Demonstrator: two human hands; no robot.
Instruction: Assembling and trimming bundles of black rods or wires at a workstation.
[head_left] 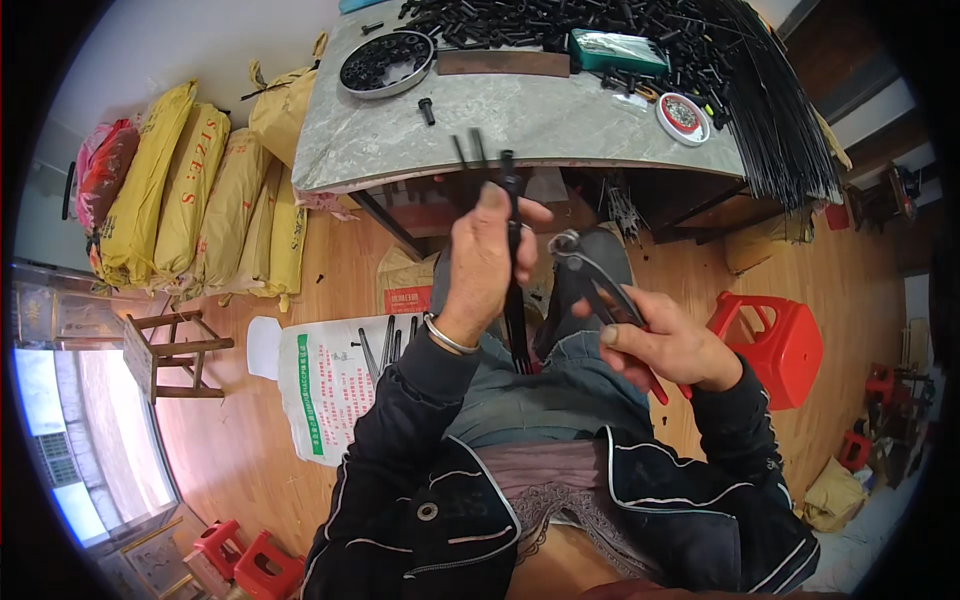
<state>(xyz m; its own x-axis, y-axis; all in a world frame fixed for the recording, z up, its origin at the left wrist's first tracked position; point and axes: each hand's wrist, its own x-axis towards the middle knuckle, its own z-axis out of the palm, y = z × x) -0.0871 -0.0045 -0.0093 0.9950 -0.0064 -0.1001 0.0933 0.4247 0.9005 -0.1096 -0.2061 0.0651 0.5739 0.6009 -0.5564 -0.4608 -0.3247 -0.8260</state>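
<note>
My left hand, with a bangle at its wrist, is closed around several black rods held roughly upright above my lap. Their upper ends fan apart in front of the table edge, and the thin ones are smeared by motion. One thicker rod has a knob-like top. In my right hand is a pair of end-cutting pincers with red grips. Its round jaws point toward the rods but stay apart from them. Parts of the rods are hidden behind my left fingers.
A grey stone-patterned table bears heaped black fittings, a round tray, a green box and long thin black rods. Yellow sacks stand left, a red stool right. More rods lie on a white sack.
</note>
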